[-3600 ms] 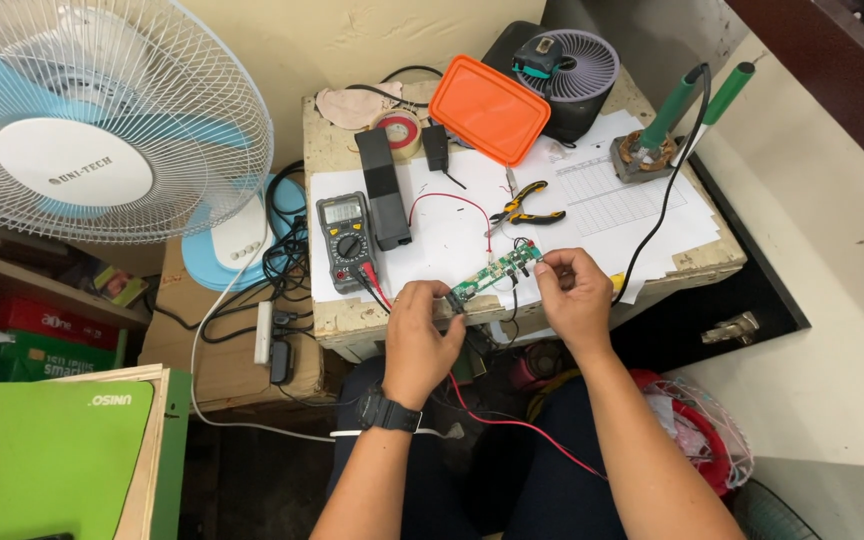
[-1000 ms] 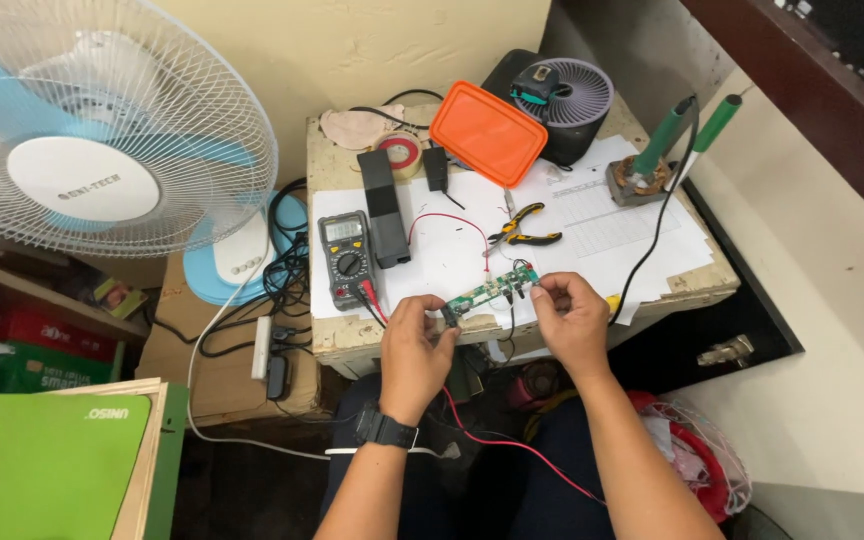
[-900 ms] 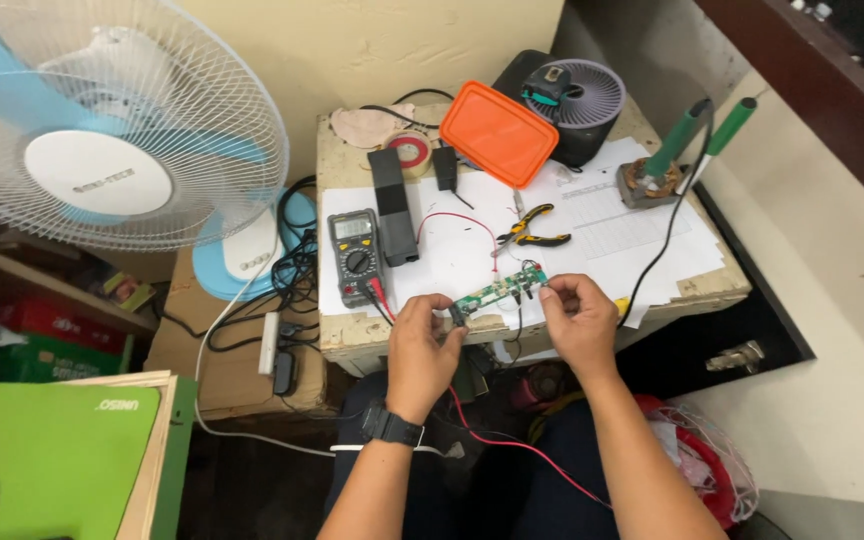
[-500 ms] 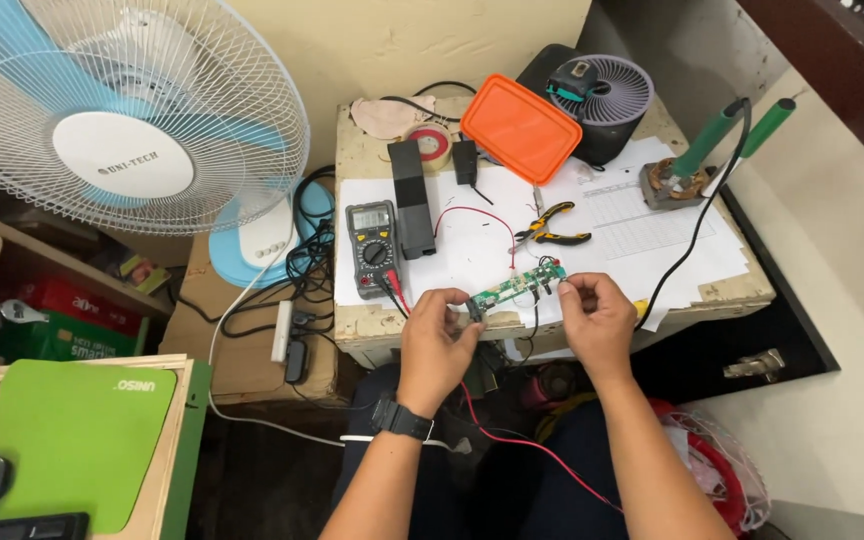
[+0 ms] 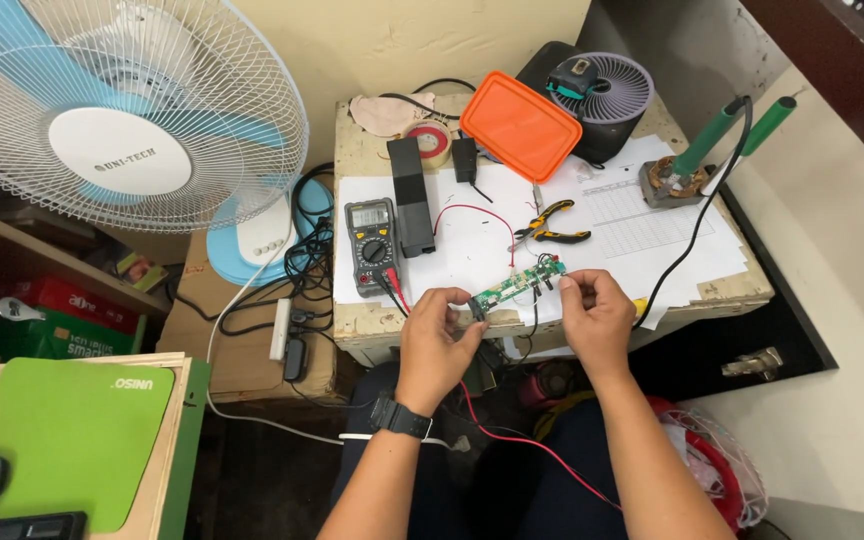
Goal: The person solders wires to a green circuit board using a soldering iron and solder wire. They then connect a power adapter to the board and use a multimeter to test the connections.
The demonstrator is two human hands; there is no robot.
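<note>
**Green circuit board pinched between two hands at the worktop's front edge**

Both hands are on a narrow green circuit board (image 5: 519, 287), held tilted just above the white paper sheets (image 5: 652, 225) covering the worn wooden worktop (image 5: 362, 160). The left hand (image 5: 439, 335), wearing a black wristwatch (image 5: 399, 416), pinches the board's lower end with thumb and fingertips closed on it. The right hand (image 5: 594, 310) pinches the upper end the same way, fingers curled in tight.

Beside the left hand sits a grey multimeter (image 5: 370, 245), its red lead (image 5: 512, 435) trailing down over the person's lap. A flat orange plastic lid (image 5: 520, 125), rounded at the corners, leans against a small round dark desk fan (image 5: 607, 92); whether a box sits under it I cannot tell. Yellow-handled pliers (image 5: 552, 222) lie on the paper just behind the board. A metal stand (image 5: 664, 185) holds two green-handled soldering tools (image 5: 712, 135) upright at a slant. A big white-and-blue wire-cage fan (image 5: 122, 110) stands left of the worktop.
</note>
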